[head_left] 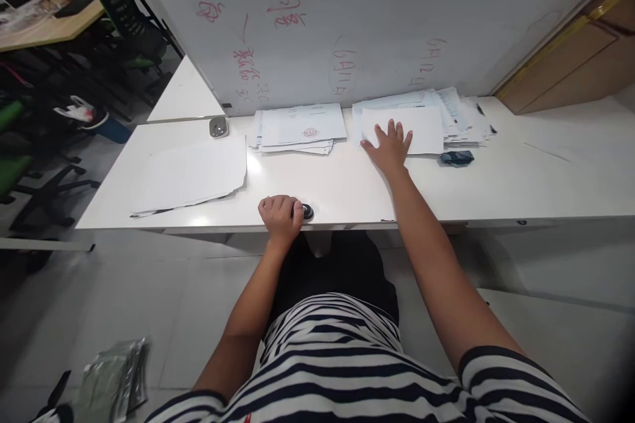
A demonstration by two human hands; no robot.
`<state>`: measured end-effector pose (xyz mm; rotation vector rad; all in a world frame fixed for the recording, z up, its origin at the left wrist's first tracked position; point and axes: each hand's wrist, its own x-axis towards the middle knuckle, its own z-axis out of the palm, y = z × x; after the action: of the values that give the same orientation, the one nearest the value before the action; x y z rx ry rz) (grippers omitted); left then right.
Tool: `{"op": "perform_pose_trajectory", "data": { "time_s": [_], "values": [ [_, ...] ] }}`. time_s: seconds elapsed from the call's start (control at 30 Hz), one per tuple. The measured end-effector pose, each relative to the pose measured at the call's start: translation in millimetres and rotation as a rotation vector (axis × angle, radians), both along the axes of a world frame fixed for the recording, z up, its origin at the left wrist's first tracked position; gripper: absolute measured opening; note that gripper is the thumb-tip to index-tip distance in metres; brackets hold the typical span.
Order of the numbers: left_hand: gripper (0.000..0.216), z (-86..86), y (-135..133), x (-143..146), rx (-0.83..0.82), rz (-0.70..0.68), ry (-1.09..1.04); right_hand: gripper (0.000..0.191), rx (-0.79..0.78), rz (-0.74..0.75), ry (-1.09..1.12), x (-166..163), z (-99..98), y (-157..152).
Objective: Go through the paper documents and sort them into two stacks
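Head camera: from where I'm standing, the person's right hand (391, 149) is lying palm down, fingers spread apart, on a white sheet (427, 129). That sheet is resting on the front of an untidy pile of papers (459, 115) on the white desk (536, 175), against the whiteboard (391, 20). The left hand (278, 215) is resting at the desk's front edge, its fingers curling in together, and its thumb is partly covering a small black object (308, 211); I cannot tell whether they are clamping on it.

For steadying that sheet, light, even pressure through the spread fingers looks best, since the loose corners fanning out to the right could be slipping under a hard push. The black object is sitting close to the edge, so a secure hold would be wise.

As for writing, the whiteboard is showing red characters, with what looks like "6月11日" and "6月12日" lower down. A neater stack (278, 125) is carrying a round red stamp (310, 133), too small for reading. I'm making out no brand anywhere.
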<state>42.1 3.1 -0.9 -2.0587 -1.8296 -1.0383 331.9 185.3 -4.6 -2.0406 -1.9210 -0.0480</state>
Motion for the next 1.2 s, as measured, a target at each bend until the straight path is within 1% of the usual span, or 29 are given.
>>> {"op": "perform_pose_trajectory", "data": {
  "time_s": [0.2, 0.3, 0.4, 0.47, 0.53, 0.57, 0.63, 0.73, 0.8, 0.87, 0.9, 0.97, 1.0, 1.07, 1.1, 1.13, 1.17, 1.2],
  "values": [
    [0.023, -0.3, 0.0, -0.4, 0.002, 0.002, 0.012, 0.056, 0.024, 0.002, -0.039, -5.6, 1.0, -3.0],
    [0.024, -0.5, 0.3, -0.5, 0.009, 0.01, 0.021, 0.046, 0.098, 0.015, 0.011, -10.2, 0.2, -4.8],
    [0.023, 0.5, -0.1, -0.3, 0.013, 0.012, 0.035, 0.043, 0.152, 0.055, 0.12, -12.3, 2.9, -8.6],
    [0.023, 1.8, -0.9, -0.2, 0.019, 0.016, 0.036, 0.043, 0.172, 0.132, 0.231, -13.7, 10.5, -16.4],
    [0.023, 3.5, -1.8, -0.2, 0.012, 0.02, 0.029, 0.045, 0.216, 0.203, 0.338, -17.9, 24.0, -31.9],
    [0.023, 4.4, -2.1, -0.2, 0.001, 0.019, 0.022, 0.046, 0.254, 0.214, 0.393, -21.6, 32.5, -42.9],
    [0.022, 6.2, -2.4, 0.3, -0.028, 0.013, 0.003, 0.048, 0.399, 0.138, 0.623, -31.8, 50.9, -70.6],
    [0.022, 10.8, -3.2, 3.4, -0.06, 0.023, -0.049, 0.048, 0.628, -0.051, 1.077, -48.6, 75.2, -117.6],
    [0.022, 16.9, -6.3, 8.5, -0.055, 0.06, -0.11, 0.049, 0.682, -0.137, 1.363, -57.1, 85.0, -146.3],
    [0.029, 26.1, -13.2, 16.4, -0.026, 0.052, -0.212, 0.05, 0.612, -0.164, 1.63, -62.5, 87.9, -170.8],
    [0.037, 31.8, -18.0, 21.1, -0.01, 0.015, -0.292, 0.05, 0.548, -0.161, 1.743, -64.3, 86.9, -181.6],
    [0.064, 44.1, -29.2, 31.0, 0.001, -0.125, -0.531, 0.049, 0.419, -0.139, 1.897, -66.7, 81.3, -200.0],
    [0.073, 50.2, -35.0, 35.5, -0.034, -0.2, -0.699, 0.048, 0.363, -0.115, 1.939, -67.2, 77.6, -207.2],
    [0.077, 60.7, -46.0, 41.4, -0.195, -0.306, -1.025, 0.05, 0.267, -0.061, 1.966, -66.0, 70.0, -215.2],
    [0.074, 64.5, -51.0, 42.0, -0.291, -0.317, -1.155, 0.052, 0.211, -0.021, 1.958, -63.7, 66.7, -214.8],
    [0.068, 67.0, -55.8, 40.7, -0.37, -0.291, -1.243, 0.054, 0.144, 0.031, 1.937, -60.0, 63.9, -210.7],
    [0.062, 68.1, -60.5, 37.4, -0.43, -0.229, -1.287, 0.057, 0.068, 0.1, 1.892, -54.6, 61.7, -202.6],
    [0.058, 67.8, -65.2, 32.2, -0.448, -0.134, -1.295, 0.061, -0.002, 0.17, 1.812, -47.7, 60.2, -190.6]
  ]
}}
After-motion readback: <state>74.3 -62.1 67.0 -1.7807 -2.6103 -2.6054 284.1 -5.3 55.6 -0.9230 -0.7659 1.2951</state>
